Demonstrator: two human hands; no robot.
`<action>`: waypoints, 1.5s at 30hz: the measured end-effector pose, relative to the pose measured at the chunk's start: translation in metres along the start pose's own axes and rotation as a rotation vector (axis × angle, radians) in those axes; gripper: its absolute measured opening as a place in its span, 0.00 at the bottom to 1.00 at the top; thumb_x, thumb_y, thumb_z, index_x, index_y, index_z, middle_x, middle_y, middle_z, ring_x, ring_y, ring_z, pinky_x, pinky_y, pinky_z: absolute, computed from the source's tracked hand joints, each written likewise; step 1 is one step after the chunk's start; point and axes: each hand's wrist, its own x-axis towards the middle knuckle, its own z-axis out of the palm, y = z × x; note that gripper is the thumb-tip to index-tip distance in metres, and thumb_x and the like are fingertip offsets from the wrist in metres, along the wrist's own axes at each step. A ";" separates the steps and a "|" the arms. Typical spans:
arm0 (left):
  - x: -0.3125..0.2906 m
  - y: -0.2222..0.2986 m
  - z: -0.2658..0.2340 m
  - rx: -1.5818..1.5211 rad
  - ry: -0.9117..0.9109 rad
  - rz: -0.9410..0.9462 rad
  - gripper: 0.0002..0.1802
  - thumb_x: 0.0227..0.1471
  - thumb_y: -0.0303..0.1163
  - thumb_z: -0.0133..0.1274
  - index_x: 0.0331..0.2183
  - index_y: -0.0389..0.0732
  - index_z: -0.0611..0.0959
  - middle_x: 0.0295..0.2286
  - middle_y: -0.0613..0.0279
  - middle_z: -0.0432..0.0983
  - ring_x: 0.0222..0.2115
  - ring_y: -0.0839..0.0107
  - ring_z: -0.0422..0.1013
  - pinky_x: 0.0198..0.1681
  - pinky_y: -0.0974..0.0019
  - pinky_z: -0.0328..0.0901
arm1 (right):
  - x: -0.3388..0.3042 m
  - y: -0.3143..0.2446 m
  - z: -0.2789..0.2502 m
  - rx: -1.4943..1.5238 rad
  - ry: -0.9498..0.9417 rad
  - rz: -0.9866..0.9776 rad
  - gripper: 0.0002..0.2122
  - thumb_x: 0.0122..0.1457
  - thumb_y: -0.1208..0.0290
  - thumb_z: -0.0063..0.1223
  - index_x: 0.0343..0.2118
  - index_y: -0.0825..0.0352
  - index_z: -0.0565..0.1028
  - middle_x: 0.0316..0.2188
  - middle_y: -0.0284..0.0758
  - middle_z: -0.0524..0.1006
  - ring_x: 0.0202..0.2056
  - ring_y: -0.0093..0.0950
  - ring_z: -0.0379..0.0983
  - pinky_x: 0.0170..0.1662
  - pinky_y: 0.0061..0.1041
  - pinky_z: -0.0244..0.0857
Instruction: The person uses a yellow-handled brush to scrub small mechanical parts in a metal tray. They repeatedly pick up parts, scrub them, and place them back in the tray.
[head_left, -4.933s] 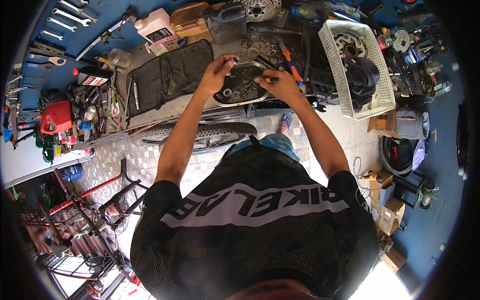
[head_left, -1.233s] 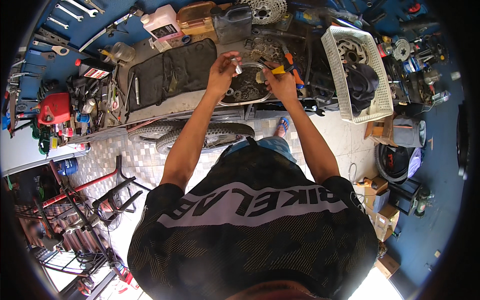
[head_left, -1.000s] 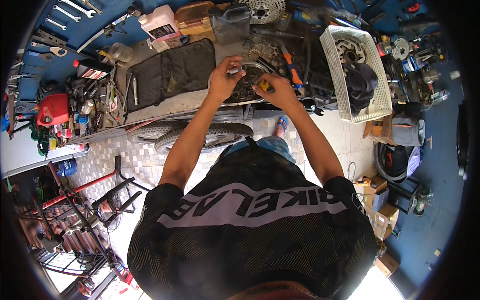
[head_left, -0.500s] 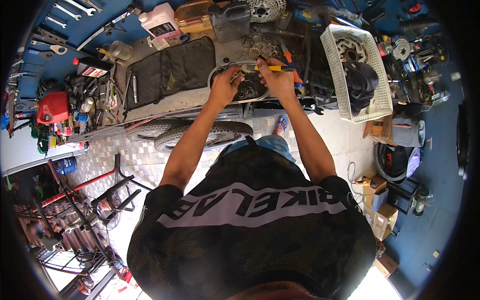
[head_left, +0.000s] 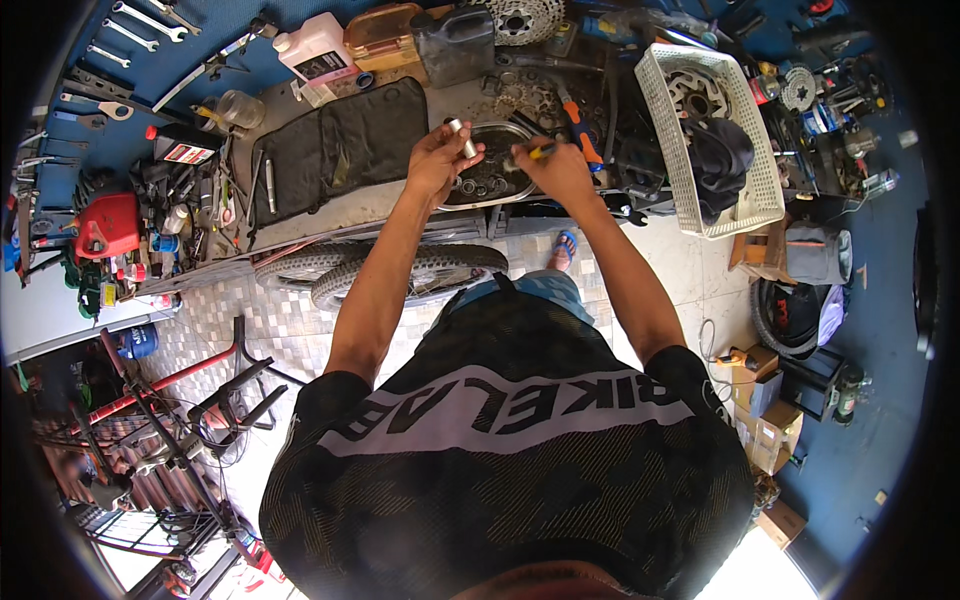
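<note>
Over the workbench, my left hand (head_left: 435, 163) is closed on a small silver metal cylinder (head_left: 463, 138), held tilted. My right hand (head_left: 562, 172) grips a yellow-handled tool (head_left: 541, 153), whose kind is unclear; a pale tip seems to point left. Both hands are above a round metal tray (head_left: 516, 127) with a dark inside, where several small ring-like parts (head_left: 470, 187) lie. Beyond the tray are bicycle sprockets (head_left: 527, 98), and an orange-and-blue-handled tool (head_left: 582, 130) lies just past my right hand.
A black cloth mat (head_left: 345, 150) covers the bench to the left. On the right stands a white plastic basket (head_left: 665, 150) with a brake disc and dark cloth. Bottles and a pink-filled jug (head_left: 315, 50) line the back. Bicycle tyres (head_left: 410, 270) sit below the bench edge.
My left hand has risen and turned, bringing the silver cylinder into view. My right hand has moved slightly right and down, and the yellow-handled tool has turned in its grip.
</note>
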 end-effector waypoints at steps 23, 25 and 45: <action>-0.004 0.010 0.010 0.212 -0.042 0.159 0.18 0.70 0.23 0.50 0.58 0.39 0.77 0.51 0.56 0.80 0.51 0.67 0.78 0.51 0.61 0.77 | -0.007 -0.058 -0.016 0.360 0.094 -0.559 0.11 0.63 0.66 0.69 0.39 0.69 0.84 0.32 0.38 0.84 0.32 0.29 0.79 0.39 0.25 0.71; -0.003 0.015 0.015 0.185 -0.012 0.162 0.18 0.70 0.22 0.49 0.59 0.38 0.77 0.51 0.54 0.80 0.50 0.66 0.79 0.51 0.60 0.78 | -0.014 -0.041 -0.014 0.238 0.053 -0.467 0.11 0.61 0.66 0.70 0.40 0.68 0.85 0.36 0.39 0.85 0.36 0.33 0.81 0.42 0.28 0.73; 0.001 0.001 0.009 0.648 0.037 0.129 0.25 0.55 0.24 0.69 0.54 0.33 0.82 0.37 0.59 0.80 0.32 0.71 0.80 0.31 0.65 0.81 | 0.001 -0.021 0.007 0.419 0.002 -0.039 0.15 0.64 0.54 0.63 0.38 0.63 0.85 0.28 0.39 0.84 0.31 0.32 0.83 0.39 0.32 0.74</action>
